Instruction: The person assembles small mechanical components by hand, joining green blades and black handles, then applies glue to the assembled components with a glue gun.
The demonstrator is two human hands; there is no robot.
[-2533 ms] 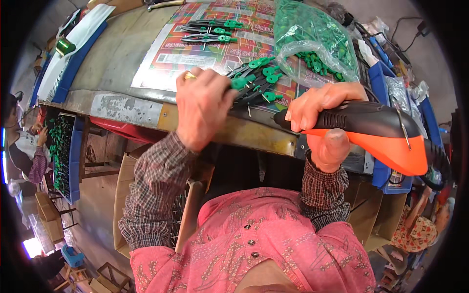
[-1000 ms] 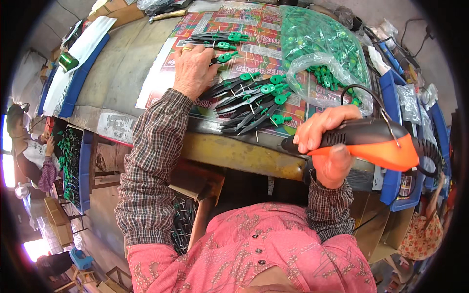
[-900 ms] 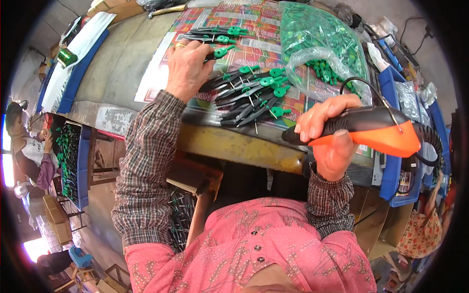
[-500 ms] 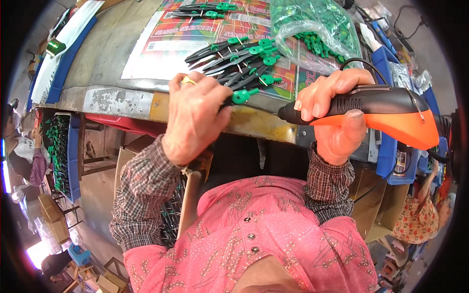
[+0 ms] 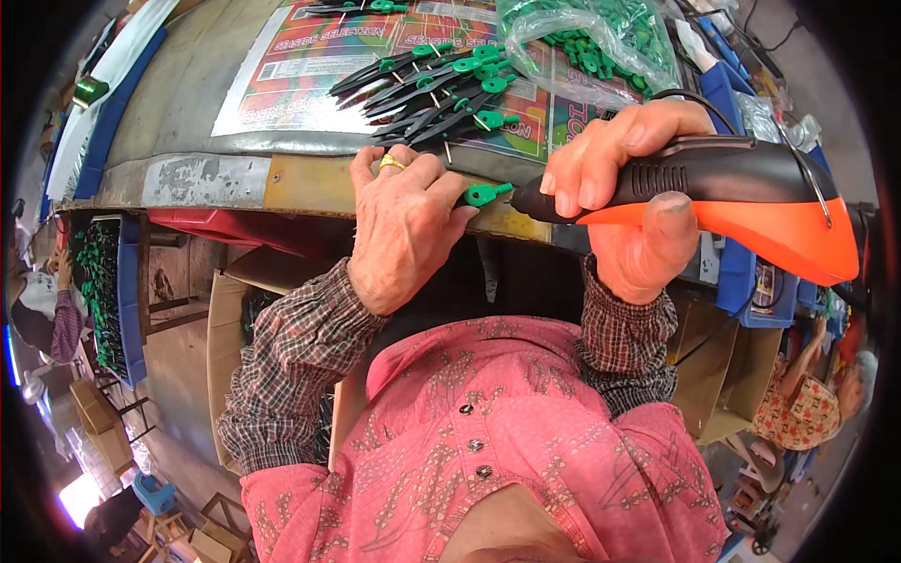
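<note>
My left hand, with a gold-coloured ring, is closed at the bench's front edge. Between thumb and fingers it pinches a part with a green end; the rest of that part is hidden by the hand. My right hand is wrapped round a black and orange electric screwdriver lying sideways, its nose pointing left. The small threaded tip of the green end meets the nose, or nearly so. Just beyond my left hand lies a pile of black blade-shaped pieces with green ends, some with thin pins sticking out.
Colourful printed sheets cover part of the metal-topped bench. A clear plastic bag of green parts lies at the far right. Blue bins stand right, another left below. Cardboard boxes sit under the bench. Other people are at the sides.
My left hand has moved right with the green-ended part, bringing it up to the screwdriver's nose. The screwdriver has shifted slightly left. The whole view has moved a little.
</note>
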